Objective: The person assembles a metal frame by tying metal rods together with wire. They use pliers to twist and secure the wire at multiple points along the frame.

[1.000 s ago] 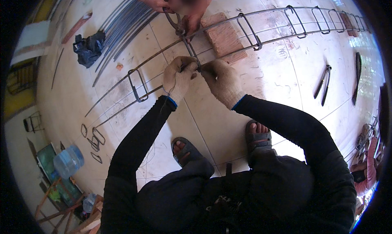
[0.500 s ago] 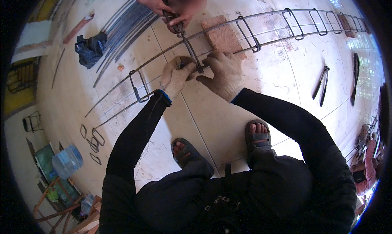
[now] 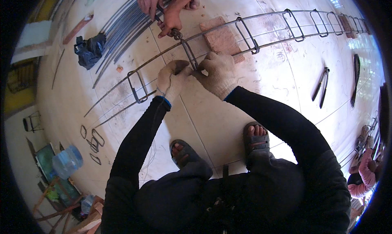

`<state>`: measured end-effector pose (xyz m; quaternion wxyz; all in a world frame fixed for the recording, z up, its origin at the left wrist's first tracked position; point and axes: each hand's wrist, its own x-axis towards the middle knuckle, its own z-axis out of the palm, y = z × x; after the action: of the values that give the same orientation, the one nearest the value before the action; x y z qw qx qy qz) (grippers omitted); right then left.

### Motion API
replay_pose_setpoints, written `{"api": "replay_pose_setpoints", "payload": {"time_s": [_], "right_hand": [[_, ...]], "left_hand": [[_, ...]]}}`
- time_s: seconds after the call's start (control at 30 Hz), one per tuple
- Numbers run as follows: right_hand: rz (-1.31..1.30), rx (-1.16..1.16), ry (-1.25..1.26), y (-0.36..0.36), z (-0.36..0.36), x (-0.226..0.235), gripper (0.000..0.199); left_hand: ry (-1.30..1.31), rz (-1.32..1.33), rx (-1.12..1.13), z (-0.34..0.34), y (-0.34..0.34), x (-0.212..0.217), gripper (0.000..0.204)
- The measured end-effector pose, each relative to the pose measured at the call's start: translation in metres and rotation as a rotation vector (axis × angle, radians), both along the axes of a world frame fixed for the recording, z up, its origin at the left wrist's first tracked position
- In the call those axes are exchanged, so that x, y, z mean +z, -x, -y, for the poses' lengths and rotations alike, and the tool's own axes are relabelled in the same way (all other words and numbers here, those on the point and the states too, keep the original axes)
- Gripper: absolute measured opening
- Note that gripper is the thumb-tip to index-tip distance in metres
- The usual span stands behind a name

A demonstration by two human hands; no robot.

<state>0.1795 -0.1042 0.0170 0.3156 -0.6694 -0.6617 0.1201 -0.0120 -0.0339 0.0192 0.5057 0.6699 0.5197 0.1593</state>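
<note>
At the frame's centre, a stirrup [image 3: 190, 54] is being gripped on the rebar cage [image 3: 269, 18] by the gloved left hand [image 3: 171, 79] and right hand [image 3: 218, 72], both closed on it. Several stirrups are already being carried by the cage; loose ones [image 3: 93, 141] are lying lower left. A co-worker's hands [image 3: 165, 11] are crowding the joint from above, with a brick [image 3: 220, 38] beneath and pliers [image 3: 320, 87] at right.

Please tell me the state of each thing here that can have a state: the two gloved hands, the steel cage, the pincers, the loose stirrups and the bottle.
left hand: gloved, closed on the stirrup
right hand: gloved, pinching the same stirrup
rebar cage: lying on the floor, propped on a brick
pincers: lying unused, handles spread
loose stirrups: scattered flat on the floor
water bottle: lying on its side
</note>
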Motion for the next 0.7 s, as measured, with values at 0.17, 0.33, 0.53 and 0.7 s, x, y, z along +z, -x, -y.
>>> {"api": "replay_pose_setpoints", "payload": {"time_s": [0.17, 0.33, 0.53, 0.7], "right_hand": [[0.002, -0.011, 0.03, 0.001, -0.003, 0.005, 0.021], [0.003, 0.017, 0.105, 0.001, -0.003, 0.011, 0.024], [0.024, 0.157, -0.029, 0.001, 0.006, 0.03, 0.061], [0.46, 0.361, -0.003, 0.011, -0.022, 0.031, 0.024]], "left_hand": [[0.433, 0.168, 0.019, -0.039, 0.01, -0.029, 0.034], [0.636, 0.066, -0.148, -0.055, 0.002, -0.031, 0.038], [0.804, 0.258, -0.203, -0.068, 0.002, -0.07, 0.037], [0.71, 0.012, -0.284, -0.068, 0.004, -0.074, 0.046]]}}
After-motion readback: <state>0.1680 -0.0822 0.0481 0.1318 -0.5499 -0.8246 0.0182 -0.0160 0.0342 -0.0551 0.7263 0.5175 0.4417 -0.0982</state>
